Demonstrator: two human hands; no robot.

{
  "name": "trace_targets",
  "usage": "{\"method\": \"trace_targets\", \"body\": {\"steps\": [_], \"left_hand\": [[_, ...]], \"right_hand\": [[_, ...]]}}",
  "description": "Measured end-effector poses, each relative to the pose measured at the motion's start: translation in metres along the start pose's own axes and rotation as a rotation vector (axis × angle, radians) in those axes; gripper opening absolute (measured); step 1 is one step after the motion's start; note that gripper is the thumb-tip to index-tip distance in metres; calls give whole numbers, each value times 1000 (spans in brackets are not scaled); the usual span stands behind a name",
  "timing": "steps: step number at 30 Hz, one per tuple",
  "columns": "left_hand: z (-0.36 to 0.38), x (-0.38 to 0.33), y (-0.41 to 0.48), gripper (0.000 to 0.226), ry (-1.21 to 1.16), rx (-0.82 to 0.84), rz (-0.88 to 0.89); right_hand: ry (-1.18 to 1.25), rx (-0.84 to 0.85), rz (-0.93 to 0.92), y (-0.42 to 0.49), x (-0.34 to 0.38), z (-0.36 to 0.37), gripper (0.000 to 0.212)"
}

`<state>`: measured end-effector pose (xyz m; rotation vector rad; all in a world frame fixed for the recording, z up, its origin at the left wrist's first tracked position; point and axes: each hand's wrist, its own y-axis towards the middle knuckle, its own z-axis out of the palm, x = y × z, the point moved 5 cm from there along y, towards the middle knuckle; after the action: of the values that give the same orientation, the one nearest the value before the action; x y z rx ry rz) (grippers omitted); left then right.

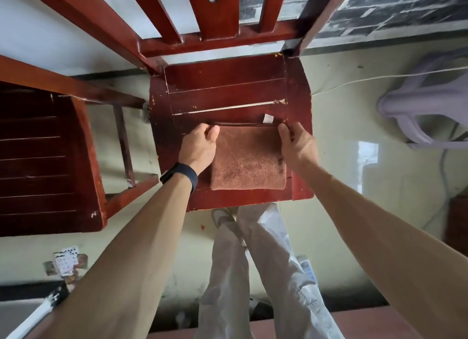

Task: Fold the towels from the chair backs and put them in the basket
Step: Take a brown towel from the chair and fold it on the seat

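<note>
A brown towel [248, 159] lies folded into a small rectangle on the seat of a red wooden chair [228, 93], near the seat's front edge. A white label sticks out at its far right corner. My left hand [200, 146] grips the towel's far left corner with curled fingers. At the far right corner my right hand [296, 143] pinches the towel's edge. The chair's slatted back rises at the top of the view with no towel on it. No basket can be made out with certainty.
A second red wooden chair [45, 161] stands to the left. A pale lilac plastic object [425, 106], only partly seen, sits on the floor at the right with a white cord running to it. My legs stand in front of the chair. Papers lie at lower left.
</note>
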<state>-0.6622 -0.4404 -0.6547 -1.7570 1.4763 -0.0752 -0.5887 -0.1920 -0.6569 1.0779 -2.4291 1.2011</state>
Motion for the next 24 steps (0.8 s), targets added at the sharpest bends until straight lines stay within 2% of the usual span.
{"method": "trace_targets", "body": {"steps": [10,14,20,24], "left_hand": [[1,-5,3,45,76,-86,6],[2,-4,7,50,110,-100,-49],[1,-3,8,53,193,-161,-34],[0,-5,-3,44,174,-221,34]], "right_hand": [[-157,-81,2,11,-3,3,42],[-231,-96,52,16,-2,0,51],[-424,-106,36,28,6,-7,62],[-341,-167,97,17,6,-13,60]]}}
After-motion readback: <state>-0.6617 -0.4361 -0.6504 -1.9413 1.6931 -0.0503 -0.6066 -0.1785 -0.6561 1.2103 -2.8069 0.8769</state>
